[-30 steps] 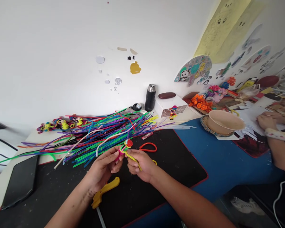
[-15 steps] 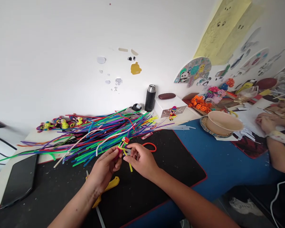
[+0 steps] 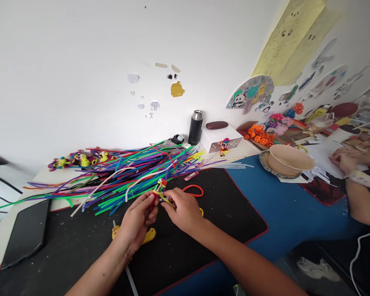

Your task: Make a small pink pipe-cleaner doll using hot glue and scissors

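Note:
My left hand point(image 3: 142, 213) is closed around a small pipe-cleaner figure point(image 3: 161, 185) with a red and white top and a magenta lower part. A yellow pipe cleaner point(image 3: 165, 199) crosses the figure's middle and runs right into the pinched fingers of my right hand point(image 3: 185, 207). A bit of yellow shows past the right hand's far side. Just behind that hand lie scissors with a red handle point(image 3: 194, 190), their blades mostly hidden. Under my left wrist, partly covered, rests a yellow glue gun point(image 3: 149, 235) on the black mat point(image 3: 216, 230).
Many coloured pipe cleaners point(image 3: 120, 185) lie piled behind my hands. Finished figures point(image 3: 80, 159) sit at the back left; another figure point(image 3: 224, 147) stands by a white box point(image 3: 208, 137). A black flask point(image 3: 195, 127) and a bowl point(image 3: 291, 158) stand further right, near another person's hands point(image 3: 345, 158).
The yellow pipe cleaner's loose end, which hung down below the figure, is now drawn to the right in my right hand's fingers. My left hand keeps the figure nearly still.

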Demonstrator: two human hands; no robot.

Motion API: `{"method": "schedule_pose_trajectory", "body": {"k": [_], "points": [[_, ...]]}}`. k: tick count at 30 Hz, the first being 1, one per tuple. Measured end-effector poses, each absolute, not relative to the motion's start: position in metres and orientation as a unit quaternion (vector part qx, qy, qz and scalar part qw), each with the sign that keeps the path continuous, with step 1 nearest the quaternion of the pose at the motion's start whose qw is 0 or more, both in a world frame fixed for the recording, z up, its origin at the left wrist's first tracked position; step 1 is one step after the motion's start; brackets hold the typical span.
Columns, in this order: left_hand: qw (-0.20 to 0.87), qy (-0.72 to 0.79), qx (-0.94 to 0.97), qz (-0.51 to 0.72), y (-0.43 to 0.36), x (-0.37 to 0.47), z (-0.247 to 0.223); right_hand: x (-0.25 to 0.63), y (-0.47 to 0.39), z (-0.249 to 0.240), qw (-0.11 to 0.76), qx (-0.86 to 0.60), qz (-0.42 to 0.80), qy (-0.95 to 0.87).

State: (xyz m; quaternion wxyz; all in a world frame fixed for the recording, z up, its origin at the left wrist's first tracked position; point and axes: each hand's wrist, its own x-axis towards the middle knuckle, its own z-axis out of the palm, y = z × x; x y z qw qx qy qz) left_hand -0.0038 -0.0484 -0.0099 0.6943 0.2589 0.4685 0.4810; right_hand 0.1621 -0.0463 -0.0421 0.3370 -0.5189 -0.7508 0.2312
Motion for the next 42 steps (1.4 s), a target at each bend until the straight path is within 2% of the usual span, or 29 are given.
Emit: {"method": "schedule_pose_trajectory", "body": {"k": [11,17,21,25,31,35,42], "points": [[0.72,0.465,0.248,0.451,-0.049,-0.005,-0.008,0.162,-0.046,-0.043,0.34,-0.497,0.226,-0.766],[0.724,0.466,0.245,0.446,-0.05,-0.003,-0.01,0.162,-0.046,-0.044,0.365,-0.492,0.284,-0.737],[0.712,0.457,0.26,0.466,-0.052,0.001,-0.016,0.158,-0.045,-0.048,0.419,-0.502,0.372,-0.659],[0.685,0.46,0.306,0.476,-0.051,-0.001,-0.019,0.154,-0.04,-0.052,0.473,-0.492,0.524,-0.509],[0.634,0.451,0.421,0.466,-0.048,-0.009,-0.015,0.153,-0.038,-0.043,0.469,-0.414,0.71,-0.324],[0.617,0.433,0.471,0.458,-0.048,-0.014,-0.013,0.156,-0.042,-0.033,0.431,-0.34,0.802,-0.235],[0.612,0.417,0.523,0.421,-0.045,-0.033,-0.002,0.156,-0.053,-0.03,0.378,-0.254,0.873,-0.172]]}}
